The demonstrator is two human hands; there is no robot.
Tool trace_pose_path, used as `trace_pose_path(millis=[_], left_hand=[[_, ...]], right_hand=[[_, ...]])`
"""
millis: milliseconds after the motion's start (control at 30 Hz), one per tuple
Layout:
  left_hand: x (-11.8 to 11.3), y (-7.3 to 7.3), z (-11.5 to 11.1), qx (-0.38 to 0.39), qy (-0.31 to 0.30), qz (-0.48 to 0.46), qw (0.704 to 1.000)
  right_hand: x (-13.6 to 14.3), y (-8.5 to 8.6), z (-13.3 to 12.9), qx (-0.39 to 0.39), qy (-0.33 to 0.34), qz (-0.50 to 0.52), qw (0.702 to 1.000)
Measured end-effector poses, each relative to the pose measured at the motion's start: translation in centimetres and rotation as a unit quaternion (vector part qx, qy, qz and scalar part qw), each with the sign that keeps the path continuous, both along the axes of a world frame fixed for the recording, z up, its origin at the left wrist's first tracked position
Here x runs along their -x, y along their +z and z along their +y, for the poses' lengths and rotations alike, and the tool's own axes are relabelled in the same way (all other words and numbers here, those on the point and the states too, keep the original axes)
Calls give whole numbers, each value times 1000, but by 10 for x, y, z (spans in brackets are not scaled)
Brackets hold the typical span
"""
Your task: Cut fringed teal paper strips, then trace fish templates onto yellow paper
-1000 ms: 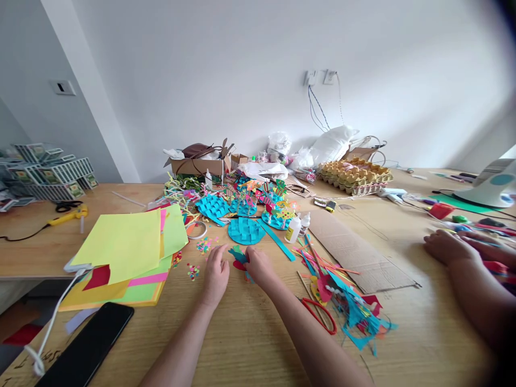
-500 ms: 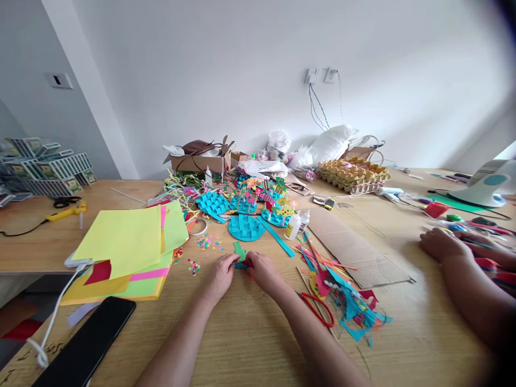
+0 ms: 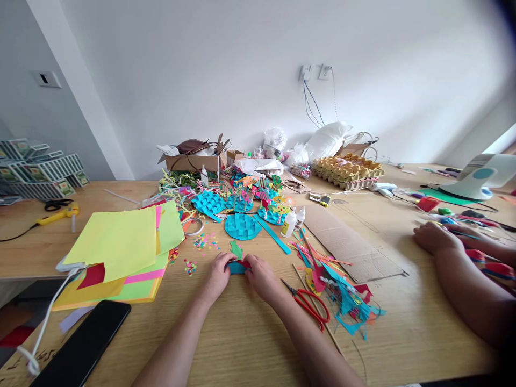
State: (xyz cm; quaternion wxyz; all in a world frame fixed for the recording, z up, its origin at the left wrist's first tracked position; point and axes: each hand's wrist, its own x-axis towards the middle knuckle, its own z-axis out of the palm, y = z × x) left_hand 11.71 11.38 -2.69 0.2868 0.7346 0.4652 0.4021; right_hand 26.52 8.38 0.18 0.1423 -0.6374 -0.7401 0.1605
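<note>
Between my two hands, near the middle of the table, is a small blue paper piece [image 3: 237,267] with some red at its upper right. My left hand [image 3: 219,273] pinches its left side, and my right hand [image 3: 259,273] has its fingers closed on the right side. A green paper cutout [image 3: 236,249] lies just beyond my fingers. Farther back is a round blue woven piece [image 3: 242,226]. Orange-handled scissors [image 3: 310,306] lie to the right of my right forearm.
Yellow sheets [image 3: 115,236] and a black phone [image 3: 86,344] lie at the left. Paper scraps [image 3: 350,301], glue bottles [image 3: 288,224] and a cardboard sheet [image 3: 350,244] are at the right. Another person's hand [image 3: 437,236] rests at the far right.
My hands have moved slightly apart, showing more of the blue paper between them. The scissors' blades now show beside my right forearm. The whole view has shifted a little.
</note>
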Motion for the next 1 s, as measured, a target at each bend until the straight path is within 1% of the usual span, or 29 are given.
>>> trace_pose_path(millis=[167, 300, 400, 500, 600, 767, 900, 1000], left_hand=[[-1, 1, -2, 16, -15, -14, 1000], [-2, 1, -2, 36, -30, -25, 999], [-1, 1, -3, 48, -44, -24, 998], [1, 4, -4, 55, -62, -14, 996], [5, 8, -5, 57, -93, 3, 994], [14, 12, -7, 57, -163, 36, 984], [13, 10, -8, 49, -187, 67, 979], [11, 9, -7, 45, -180, 88, 979]], right_hand=[[-5, 1, -4, 2, -9, 2, 1000], [-2, 0, -5, 4, 9, 23, 1000], [-1, 4, -7, 7, 28, 36, 999], [-2, 9, -12, 9, 30, 37, 999], [0, 11, -17, 14, 19, 23, 999], [4, 6, -24, 26, 17, 4, 1000], [-7, 7, -18, 28, 30, 5, 999], [-22, 7, -7, 29, 10, -10, 999]])
